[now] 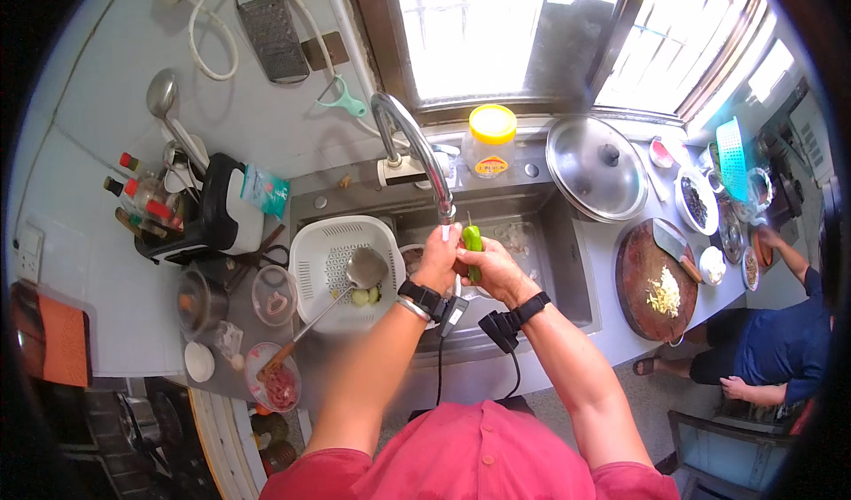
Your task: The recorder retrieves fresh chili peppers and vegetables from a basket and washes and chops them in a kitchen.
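Over the sink (578, 267), my right hand (500, 270) grips a green pepper (473, 239), its thin stem pointing up. My left hand (435, 260) is close against it, right beneath the spout of the chrome faucet (425, 147). Something reddish shows between the hands, too covered to name. Whether my left fingers hold anything is hidden. Below the hands, a bowl in the sink is mostly covered by them. To the left sits a white plastic colander (319, 267) with a metal ladle (367, 268) and pale green vegetable pieces (364, 296) in it.
On the right counter, a cleaver (671, 244) and chopped pale pieces (663, 294) lie on a round chopping board (631, 300). Glass lids (585, 167) lean behind the sink near a yellow-capped jar (492, 144). A plate of raw meat (282, 387) is front left. Another person (778, 347) stands at right.
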`<state>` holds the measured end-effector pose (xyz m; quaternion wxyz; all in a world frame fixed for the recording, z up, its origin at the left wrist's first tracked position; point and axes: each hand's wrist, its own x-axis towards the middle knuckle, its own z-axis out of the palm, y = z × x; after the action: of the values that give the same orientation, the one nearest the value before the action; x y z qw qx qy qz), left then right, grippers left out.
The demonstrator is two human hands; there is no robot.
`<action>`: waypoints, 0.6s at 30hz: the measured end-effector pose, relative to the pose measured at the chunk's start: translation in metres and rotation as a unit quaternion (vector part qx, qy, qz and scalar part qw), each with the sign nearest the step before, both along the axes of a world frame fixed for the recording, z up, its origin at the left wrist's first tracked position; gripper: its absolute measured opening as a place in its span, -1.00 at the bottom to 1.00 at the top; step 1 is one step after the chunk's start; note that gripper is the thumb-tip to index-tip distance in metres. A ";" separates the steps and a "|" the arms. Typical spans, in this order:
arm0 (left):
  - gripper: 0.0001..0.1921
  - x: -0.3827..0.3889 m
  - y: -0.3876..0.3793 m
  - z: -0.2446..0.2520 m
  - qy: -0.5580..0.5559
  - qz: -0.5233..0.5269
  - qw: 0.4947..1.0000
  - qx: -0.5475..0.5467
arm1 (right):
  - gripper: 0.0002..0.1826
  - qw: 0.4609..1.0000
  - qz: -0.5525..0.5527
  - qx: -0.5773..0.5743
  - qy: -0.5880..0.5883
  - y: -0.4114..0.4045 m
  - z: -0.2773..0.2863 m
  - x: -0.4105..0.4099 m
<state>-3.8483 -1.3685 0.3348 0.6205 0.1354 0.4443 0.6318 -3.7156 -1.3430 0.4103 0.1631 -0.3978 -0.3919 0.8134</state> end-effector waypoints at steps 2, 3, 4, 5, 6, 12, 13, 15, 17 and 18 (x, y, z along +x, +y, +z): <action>-0.84 -0.005 0.001 -0.002 -0.044 -0.002 0.999 -0.015 | -0.77 1.000 0.019 0.001 0.022 0.000 0.000 0.002; -0.83 -0.009 0.000 -0.002 -0.073 0.012 0.996 -0.042 | -0.78 0.999 0.012 -0.012 0.049 -0.002 0.004 0.003; -0.83 -0.014 -0.003 -0.002 -0.101 0.026 0.992 -0.068 | -0.78 0.997 0.005 -0.026 0.076 -0.003 0.008 0.002; -0.79 -0.019 -0.006 -0.003 -0.093 0.011 0.993 -0.070 | -0.72 0.995 -0.006 -0.060 0.081 -0.003 0.011 0.001; -0.79 -0.014 -0.007 0.010 -0.094 0.008 0.993 -0.071 | -0.72 0.995 -0.010 -0.061 0.081 -0.001 0.008 0.003; -0.69 0.008 -0.010 0.043 0.105 0.006 0.994 0.028 | -0.55 0.994 -0.029 -0.084 -0.063 -0.007 0.011 -0.012; -0.71 0.011 -0.015 0.045 0.145 0.014 0.989 0.002 | -0.56 0.994 -0.016 -0.044 -0.102 -0.007 0.018 -0.015; -0.74 0.008 -0.013 0.042 0.115 0.010 0.993 0.014 | -0.63 0.997 -0.007 -0.032 -0.076 -0.004 0.013 -0.009; -0.78 -0.004 -0.009 0.025 0.086 0.010 0.996 0.024 | -0.70 0.999 0.008 -0.020 -0.049 -0.005 0.012 -0.009; -0.82 -0.017 -0.006 0.002 0.017 0.041 0.999 0.011 | -0.73 0.999 0.033 -0.007 -0.015 -0.009 0.015 -0.014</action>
<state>-3.8651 -1.3743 0.3372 0.5849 0.1341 0.4532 0.6591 -3.7299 -1.3524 0.4251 0.1271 -0.3979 -0.4014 0.8151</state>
